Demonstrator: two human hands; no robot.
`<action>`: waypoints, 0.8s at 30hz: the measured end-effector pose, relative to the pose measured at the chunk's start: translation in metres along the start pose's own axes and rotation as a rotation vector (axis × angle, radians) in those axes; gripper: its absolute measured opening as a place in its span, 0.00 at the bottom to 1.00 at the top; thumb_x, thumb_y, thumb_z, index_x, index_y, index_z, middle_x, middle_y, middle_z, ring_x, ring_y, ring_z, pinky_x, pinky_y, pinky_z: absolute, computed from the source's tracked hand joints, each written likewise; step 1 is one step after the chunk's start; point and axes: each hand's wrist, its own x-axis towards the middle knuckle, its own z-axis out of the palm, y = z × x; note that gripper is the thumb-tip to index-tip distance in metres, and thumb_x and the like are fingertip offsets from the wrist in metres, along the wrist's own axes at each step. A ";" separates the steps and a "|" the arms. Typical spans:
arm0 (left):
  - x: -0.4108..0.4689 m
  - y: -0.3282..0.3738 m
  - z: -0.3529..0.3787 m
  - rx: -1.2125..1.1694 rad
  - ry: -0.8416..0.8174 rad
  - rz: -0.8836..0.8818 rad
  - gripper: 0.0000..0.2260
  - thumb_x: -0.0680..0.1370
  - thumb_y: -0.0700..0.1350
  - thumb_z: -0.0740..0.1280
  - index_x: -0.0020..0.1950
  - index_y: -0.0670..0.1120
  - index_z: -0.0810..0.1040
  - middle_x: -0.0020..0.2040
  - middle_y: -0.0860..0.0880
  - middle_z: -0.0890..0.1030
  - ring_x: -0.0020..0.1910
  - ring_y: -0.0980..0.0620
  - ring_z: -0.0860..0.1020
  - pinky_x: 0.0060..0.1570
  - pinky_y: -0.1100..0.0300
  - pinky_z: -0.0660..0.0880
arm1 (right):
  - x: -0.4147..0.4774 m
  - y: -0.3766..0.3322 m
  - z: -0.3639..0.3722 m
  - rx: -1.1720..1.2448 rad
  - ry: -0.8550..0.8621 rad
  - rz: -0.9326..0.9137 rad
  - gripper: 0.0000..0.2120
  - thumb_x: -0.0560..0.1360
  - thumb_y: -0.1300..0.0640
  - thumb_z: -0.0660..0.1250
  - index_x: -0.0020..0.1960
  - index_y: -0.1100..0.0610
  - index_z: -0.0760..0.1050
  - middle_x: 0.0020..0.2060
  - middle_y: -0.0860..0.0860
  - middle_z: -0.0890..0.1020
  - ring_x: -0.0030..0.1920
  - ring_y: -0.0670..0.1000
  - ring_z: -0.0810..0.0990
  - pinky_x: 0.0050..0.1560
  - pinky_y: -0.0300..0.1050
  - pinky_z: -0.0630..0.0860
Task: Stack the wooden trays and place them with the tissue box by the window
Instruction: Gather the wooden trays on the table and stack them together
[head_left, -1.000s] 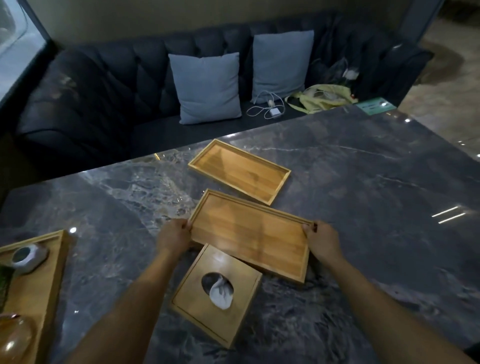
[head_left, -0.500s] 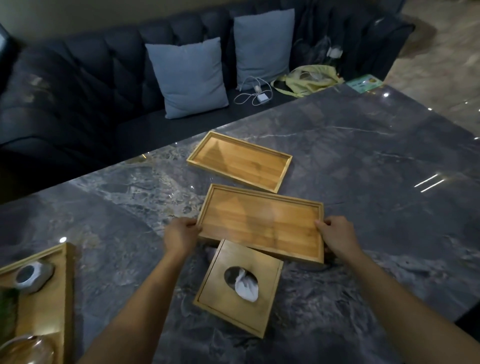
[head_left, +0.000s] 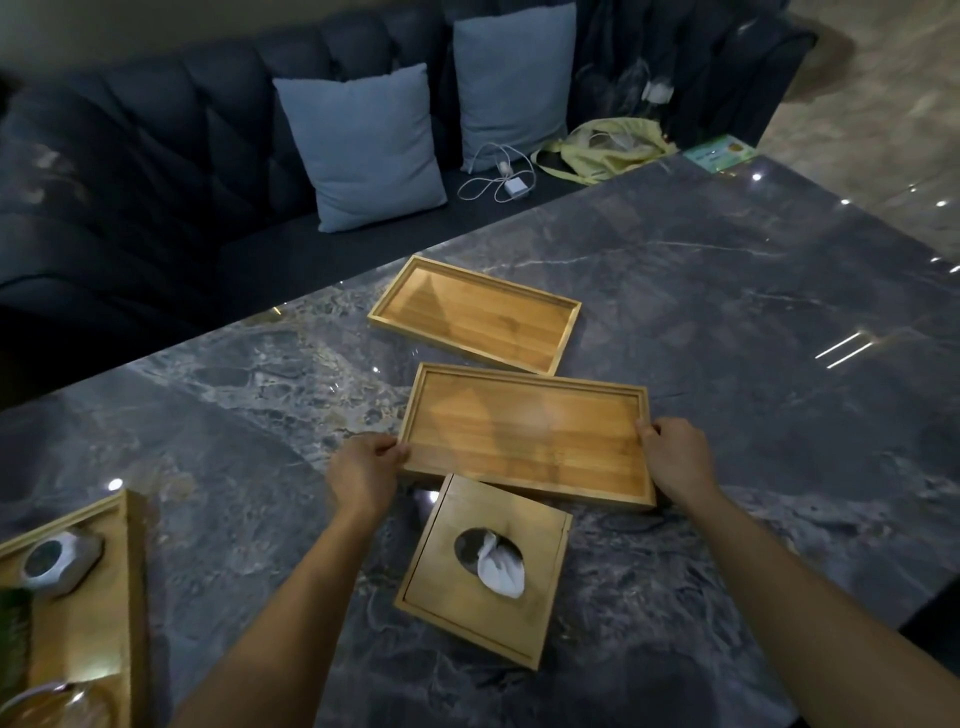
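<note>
Your left hand (head_left: 366, 473) grips the left short end of the near tray (head_left: 524, 434), fingers curled over its rim, and your right hand (head_left: 675, 457) grips the right short end the same way, thumb on top of the rim. The near tray sits between your hands, roughly level; whether it rests on the table (head_left: 727, 312) or is lifted just off it you cannot tell from here. Its near long edge overlaps the far corner of the tissue box (head_left: 485, 569), which lies on the table just toward you, turned at an angle, with a white tissue (head_left: 498, 569) poking from the oval opening in its lid. The far tray (head_left: 475, 314) lies flat on the table just beyond the near tray, skewed to it, its near corner close to the near tray's far edge but apart from it; the two are not stacked. At your left, a third wooden tray (head_left: 122, 597) sits at the table's edge, holding a small grey object (head_left: 60, 561) and something glassy at the bottom corner that is too cut off to name. Beyond the table runs a dark sofa (head_left: 156, 156) with two grey cushions (head_left: 363, 150), a white charger (head_left: 501, 179) and a yellow bag (head_left: 608, 148).
</note>
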 end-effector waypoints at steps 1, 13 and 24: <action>-0.001 0.000 0.000 -0.002 0.001 -0.002 0.09 0.76 0.45 0.66 0.48 0.43 0.84 0.42 0.44 0.84 0.44 0.46 0.80 0.43 0.57 0.70 | 0.001 0.000 -0.001 0.001 0.009 0.001 0.21 0.79 0.53 0.56 0.29 0.60 0.67 0.29 0.57 0.73 0.35 0.57 0.72 0.33 0.47 0.63; 0.027 0.011 -0.017 -0.002 -0.027 -0.009 0.15 0.78 0.49 0.60 0.47 0.40 0.81 0.38 0.43 0.80 0.41 0.44 0.79 0.44 0.53 0.74 | 0.020 -0.012 -0.018 0.065 0.074 -0.041 0.17 0.78 0.50 0.58 0.52 0.62 0.77 0.49 0.60 0.82 0.47 0.59 0.78 0.44 0.49 0.73; 0.152 0.075 -0.028 0.094 -0.038 0.081 0.12 0.76 0.47 0.63 0.51 0.40 0.79 0.46 0.40 0.80 0.48 0.42 0.79 0.45 0.55 0.70 | 0.078 -0.108 -0.012 0.416 -0.148 0.049 0.24 0.75 0.55 0.65 0.63 0.71 0.69 0.63 0.66 0.74 0.62 0.63 0.73 0.58 0.52 0.70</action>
